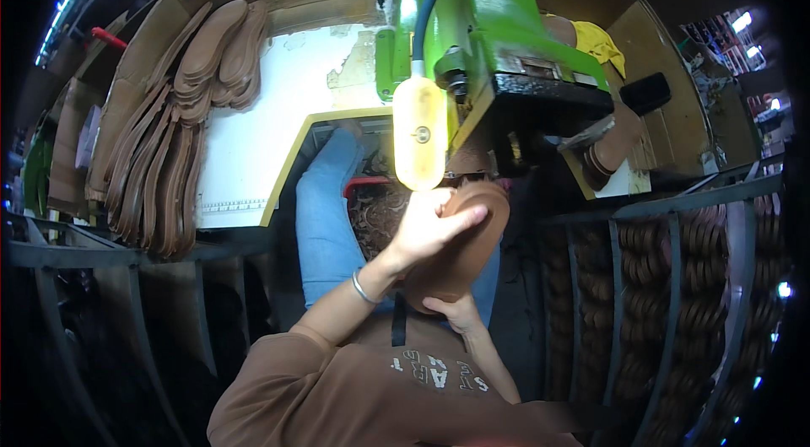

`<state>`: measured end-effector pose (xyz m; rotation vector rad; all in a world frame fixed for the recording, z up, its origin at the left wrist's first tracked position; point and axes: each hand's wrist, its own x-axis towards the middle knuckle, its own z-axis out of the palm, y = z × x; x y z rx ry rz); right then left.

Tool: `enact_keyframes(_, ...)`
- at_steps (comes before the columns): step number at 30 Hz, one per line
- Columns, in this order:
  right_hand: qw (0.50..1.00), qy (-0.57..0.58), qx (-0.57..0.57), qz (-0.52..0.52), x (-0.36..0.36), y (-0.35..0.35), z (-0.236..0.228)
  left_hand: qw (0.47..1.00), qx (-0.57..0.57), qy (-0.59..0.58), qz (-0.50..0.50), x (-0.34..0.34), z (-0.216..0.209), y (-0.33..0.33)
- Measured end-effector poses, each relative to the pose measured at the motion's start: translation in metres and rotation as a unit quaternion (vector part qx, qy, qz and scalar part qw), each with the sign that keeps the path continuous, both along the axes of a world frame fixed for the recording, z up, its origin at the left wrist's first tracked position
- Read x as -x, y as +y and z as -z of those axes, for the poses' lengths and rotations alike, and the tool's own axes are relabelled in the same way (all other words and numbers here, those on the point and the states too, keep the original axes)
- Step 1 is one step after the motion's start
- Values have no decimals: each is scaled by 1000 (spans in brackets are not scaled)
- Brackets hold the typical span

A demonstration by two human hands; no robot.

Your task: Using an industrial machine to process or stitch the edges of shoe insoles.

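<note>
A brown shoe sole (462, 251) is held slantwise above my lap, in front of a green machine (498, 8). My left hand (430, 226) grips its upper part, thumb lying across the face and the other fingers partly hidden. Lower down, my right hand (457, 312) holds the near end, with its thumb on top and fingers out of sight beneath. The sole's far end is close to the machine's dark working head (506, 148), and I cannot tell whether they touch. A lit lamp (420, 133) hangs just beyond my left hand.
Several brown soles (160, 169) are piled on the white tabletop (253, 118) at left. Further soles (612, 148), a black flat object (645, 93) and a yellow cloth (599, 46) are at right. Metal racks (675, 278) holding soles flank me on the right.
</note>
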<state>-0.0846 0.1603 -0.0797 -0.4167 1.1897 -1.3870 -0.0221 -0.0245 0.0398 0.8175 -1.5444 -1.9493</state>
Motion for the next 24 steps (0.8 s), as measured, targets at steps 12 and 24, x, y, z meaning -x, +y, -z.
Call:
enact_keyframes(12, 989, 55, 29, 136, 87, 48, -24, 990, 53, 53, -116, -21, 27, -4)
enact_keyframes(24, 958, 123, 165, 201, 176, -85, -107, 982, 40, 118, -143, -35, 20, -16)
